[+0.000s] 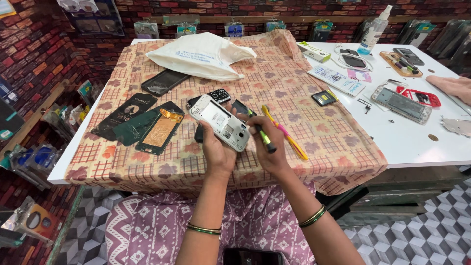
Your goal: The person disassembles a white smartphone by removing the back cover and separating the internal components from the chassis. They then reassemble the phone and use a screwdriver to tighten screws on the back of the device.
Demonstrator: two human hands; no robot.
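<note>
My left hand holds a white phone with its back cover off, tilted above the patterned cloth. My right hand grips a green and black screwdriver, its tip pointing toward the phone's near edge. A small black keypad phone lies just behind the white one. A pink and yellow tool rests on the cloth right of my right hand.
Dark phone covers and a black screen lie at left, a white bag at the back. On the white table are an opened phone, a red frame, a battery, a spray bottle, and another person's hand.
</note>
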